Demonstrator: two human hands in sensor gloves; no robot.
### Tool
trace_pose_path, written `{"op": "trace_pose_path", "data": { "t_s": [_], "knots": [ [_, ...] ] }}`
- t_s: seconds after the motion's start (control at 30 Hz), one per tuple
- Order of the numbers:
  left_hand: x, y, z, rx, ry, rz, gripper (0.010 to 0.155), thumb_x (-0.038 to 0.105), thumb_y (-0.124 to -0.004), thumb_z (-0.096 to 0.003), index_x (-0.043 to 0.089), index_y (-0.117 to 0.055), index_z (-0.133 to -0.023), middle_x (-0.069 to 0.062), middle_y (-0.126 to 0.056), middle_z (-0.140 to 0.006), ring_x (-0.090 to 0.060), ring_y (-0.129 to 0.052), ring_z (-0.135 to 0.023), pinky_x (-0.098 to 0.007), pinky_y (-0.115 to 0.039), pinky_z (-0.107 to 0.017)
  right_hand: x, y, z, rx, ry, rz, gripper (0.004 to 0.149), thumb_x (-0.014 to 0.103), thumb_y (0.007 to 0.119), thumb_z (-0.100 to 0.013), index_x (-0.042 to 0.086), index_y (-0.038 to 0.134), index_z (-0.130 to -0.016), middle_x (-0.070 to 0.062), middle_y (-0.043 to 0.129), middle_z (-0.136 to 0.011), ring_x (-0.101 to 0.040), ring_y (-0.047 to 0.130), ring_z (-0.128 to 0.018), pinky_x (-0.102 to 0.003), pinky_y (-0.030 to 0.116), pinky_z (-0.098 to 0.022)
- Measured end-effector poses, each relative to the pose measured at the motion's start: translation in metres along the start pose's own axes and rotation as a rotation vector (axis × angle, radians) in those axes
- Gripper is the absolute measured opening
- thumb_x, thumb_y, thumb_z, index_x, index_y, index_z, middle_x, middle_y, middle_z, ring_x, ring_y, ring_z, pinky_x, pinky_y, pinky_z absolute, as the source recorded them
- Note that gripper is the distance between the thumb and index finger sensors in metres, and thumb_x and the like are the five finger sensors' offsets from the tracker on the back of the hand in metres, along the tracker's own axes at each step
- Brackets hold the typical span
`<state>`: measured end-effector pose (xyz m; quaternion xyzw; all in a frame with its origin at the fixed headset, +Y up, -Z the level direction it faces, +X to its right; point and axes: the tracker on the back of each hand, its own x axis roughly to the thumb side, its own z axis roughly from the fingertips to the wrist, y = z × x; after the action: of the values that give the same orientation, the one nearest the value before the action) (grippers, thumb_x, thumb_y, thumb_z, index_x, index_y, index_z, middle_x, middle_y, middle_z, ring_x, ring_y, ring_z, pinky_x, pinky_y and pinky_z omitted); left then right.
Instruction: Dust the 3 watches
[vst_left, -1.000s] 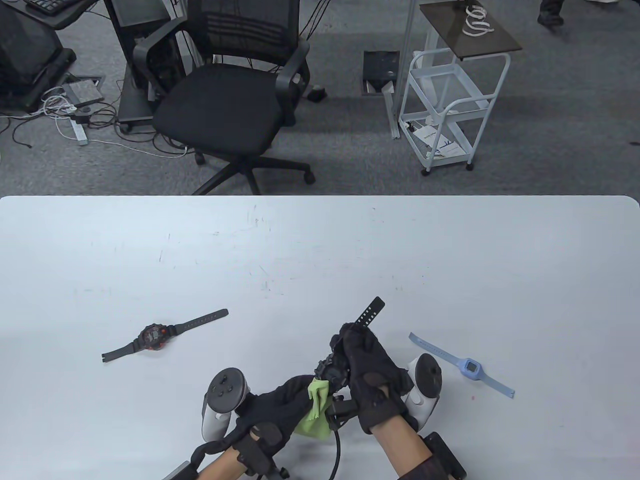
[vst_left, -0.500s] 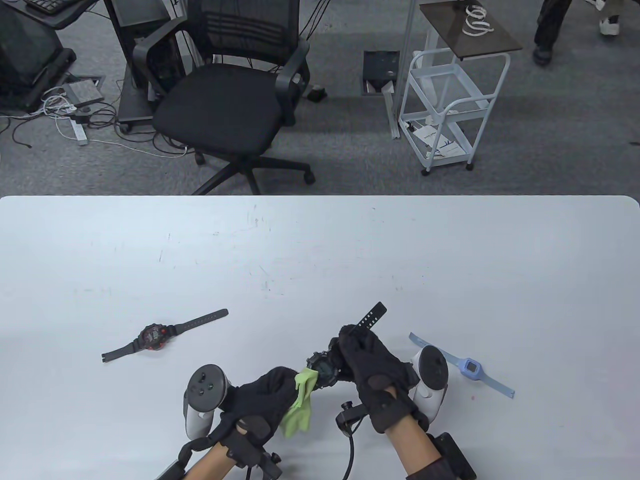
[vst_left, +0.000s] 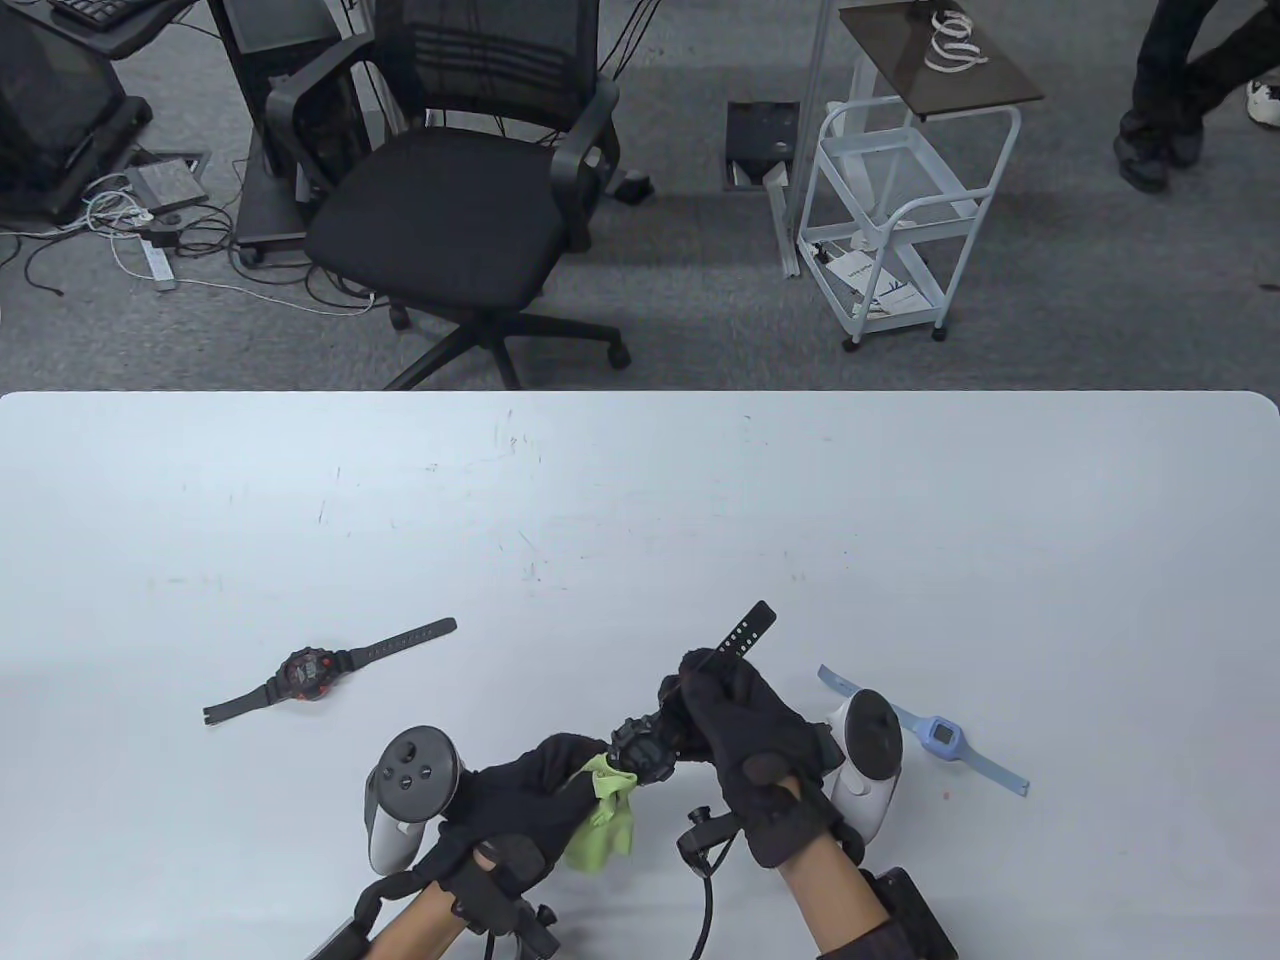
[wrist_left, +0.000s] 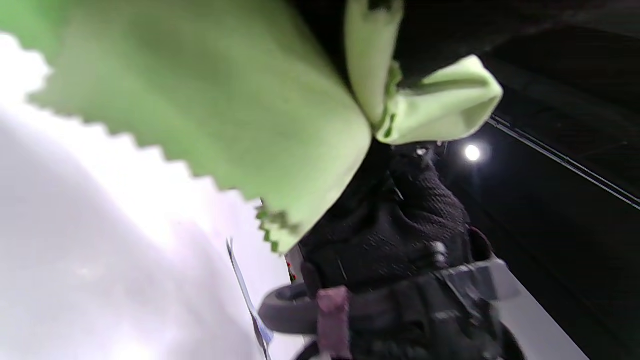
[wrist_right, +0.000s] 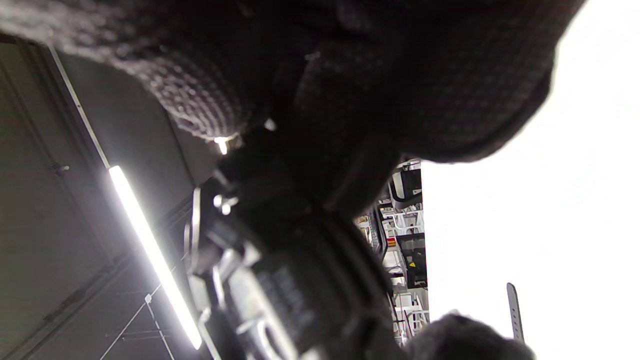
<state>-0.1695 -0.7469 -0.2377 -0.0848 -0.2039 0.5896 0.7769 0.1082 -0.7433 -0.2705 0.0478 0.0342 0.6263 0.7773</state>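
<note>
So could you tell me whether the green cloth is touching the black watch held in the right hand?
Touching. The table view shows the green cloth, pinched by the left hand, pressed against the case of the black watch, with no gap.

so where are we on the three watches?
Nothing is visibly finished. In hand: the right hand holds the black watch while the left hand presses the green cloth to it. The red-faced watch and blue watch lie on the table.

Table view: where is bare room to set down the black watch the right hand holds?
Bare white table beyond the black-and-red watch and light blue watch. Crowded near edge: left hand with green cloth, right hand gripping the black watch.
</note>
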Motion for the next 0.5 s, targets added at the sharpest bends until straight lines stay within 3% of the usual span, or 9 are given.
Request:
{"op": "trace_pose_path", "data": {
  "t_s": [0.17, 0.37, 0.5],
  "knots": [
    [0.0066, 0.0060, 0.0022, 0.030, -0.033, -0.158, 0.046, 0.048, -0.087, -0.0486, 0.010, -0.092, -0.074, -0.005, -0.107, -0.051, -0.024, -0.110, -0.034, -0.057, -0.089, -0.043, 0.0006, -0.0017, 0.0002, -0.004, -0.005, 0.004, 0.046, 0.042, 0.085, -0.046, 0.018, 0.084, -0.085, -0.002, 0.101, -0.070, -0.010, 0.111, -0.044, -0.040, 0.093, -0.033],
    [0.0083, 0.0031, -0.0004, -0.034, -0.040, -0.160, 0.048, 0.035, -0.084, -0.0484, 0.006, -0.085, -0.087, -0.012, -0.103, -0.065, -0.027, -0.109, -0.046, -0.060, -0.087, -0.047, 0.0012, -0.0018, -0.0001, 0.005, -0.016, 0.015, 0.046, 0.042, 0.085, -0.046, 0.018, 0.085, -0.085, -0.002, 0.101, -0.071, -0.011, 0.110, -0.044, -0.040, 0.093, -0.034],
    [0.0074, 0.0041, 0.0003, -0.018, -0.032, -0.157, 0.047, 0.034, -0.084, -0.0479, 0.005, -0.086, -0.085, -0.012, -0.104, -0.061, -0.026, -0.110, -0.043, -0.059, -0.088, -0.045, 0.0011, -0.0013, 0.0003, 0.012, -0.016, 0.014, 0.046, 0.042, 0.085, -0.046, 0.018, 0.085, -0.085, -0.002, 0.101, -0.071, -0.012, 0.110, -0.044, -0.041, 0.093, -0.034]
  ]
}}
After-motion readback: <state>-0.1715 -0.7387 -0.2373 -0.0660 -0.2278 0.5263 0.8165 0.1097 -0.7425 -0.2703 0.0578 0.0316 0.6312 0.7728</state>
